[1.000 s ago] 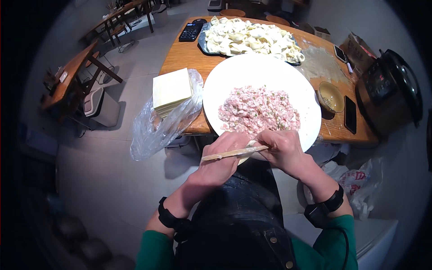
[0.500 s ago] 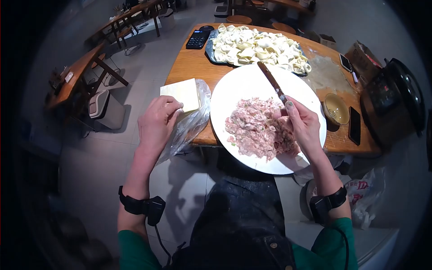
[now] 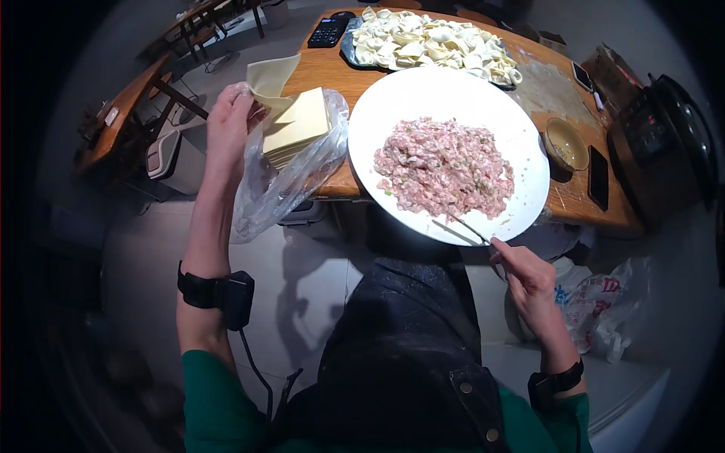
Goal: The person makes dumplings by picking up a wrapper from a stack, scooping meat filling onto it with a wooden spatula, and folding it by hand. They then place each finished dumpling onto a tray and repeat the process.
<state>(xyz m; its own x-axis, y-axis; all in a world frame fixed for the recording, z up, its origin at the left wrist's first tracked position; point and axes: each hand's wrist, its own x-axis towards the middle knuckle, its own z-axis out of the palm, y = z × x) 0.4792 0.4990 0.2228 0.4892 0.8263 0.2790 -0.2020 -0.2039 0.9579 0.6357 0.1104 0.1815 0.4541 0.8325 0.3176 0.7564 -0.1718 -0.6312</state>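
My left hand (image 3: 228,113) pinches one square wonton wrapper (image 3: 270,75), which is lifted and bent at its lower edge. Right beside it, a stack of pale yellow wrappers (image 3: 298,121) rests on a crumpled clear plastic bag (image 3: 283,192) at the table's left edge. My right hand (image 3: 530,281) is closed on a narrow knife-like spreader (image 3: 470,228), seen nearly edge-on. Its tip meets the near edge of the pink minced meat filling (image 3: 445,166), which has green bits. The filling lies on a large white plate (image 3: 408,94) overhanging the table's front edge.
Behind the plate, a dark tray (image 3: 350,53) carries a heap of folded wontons (image 3: 430,44). A calculator (image 3: 328,32) lies left of it. On the right are a small bowl (image 3: 566,143), a phone (image 3: 597,178) and a black cooker (image 3: 664,151). A printed plastic bag (image 3: 600,302) hangs below.
My left hand has lifted one wrapper off the stack, up and to the left. My right hand has moved down toward me, with the spreader's tip now at the filling. The view has shifted.
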